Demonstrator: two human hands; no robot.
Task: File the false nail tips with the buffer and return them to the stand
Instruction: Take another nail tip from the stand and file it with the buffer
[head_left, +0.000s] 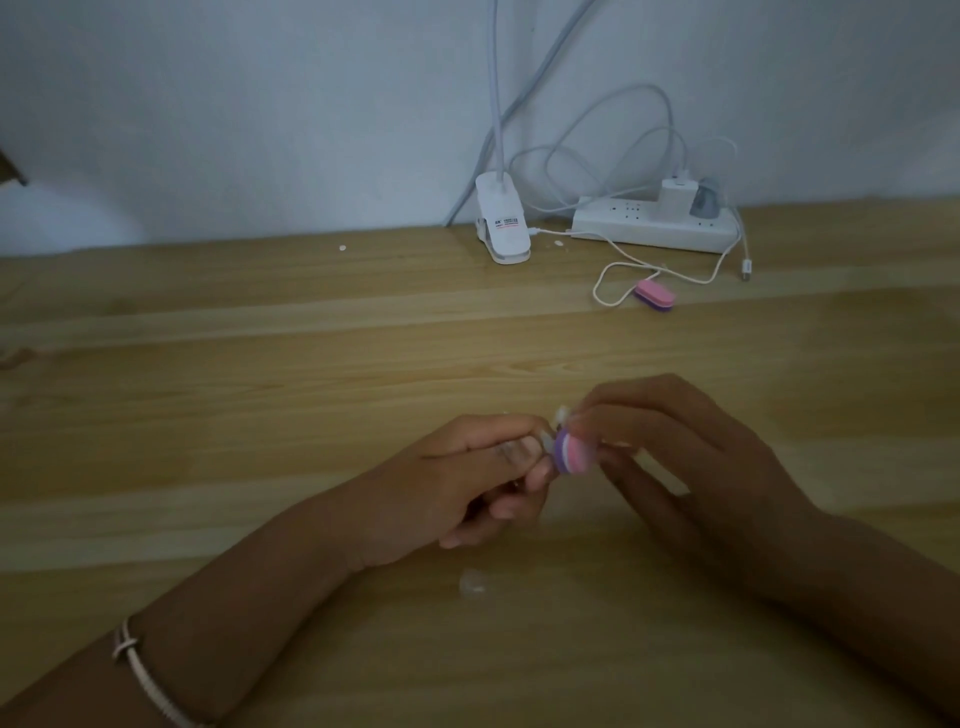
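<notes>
**A:** What lies around the hands?

**B:** A wooden table (260, 322). At its far edge by the wall stand a white clip lamp base (503, 228) and a white power strip (649, 228) with a charger (674, 196) plugged in. A white cable (608, 280) loops over the wood, and a spare pink and purple buffer block (655, 294) lies just beside that loop. Nothing stands between the camera and the hands.

**A:** And the hands themselves?

**B:** They meet at the middle of the table. The left hand (467, 483) has its fingers curled, thumb and forefinger pinching a small pale nail tip (548, 441); it is blurred, so I cannot tell its shape. A thin bracelet (139, 662) sits on that forearm. The right hand (691, 452) grips the buffer (572, 454) between its fingertips, the other fingers loosely spread.

**A:** Where is the buffer against the tip?

**B:** Its purple face touches the tip, just off the left thumb. Some small clear pieces (472, 583) lie on the wood below the hands, too faint to name.
</notes>
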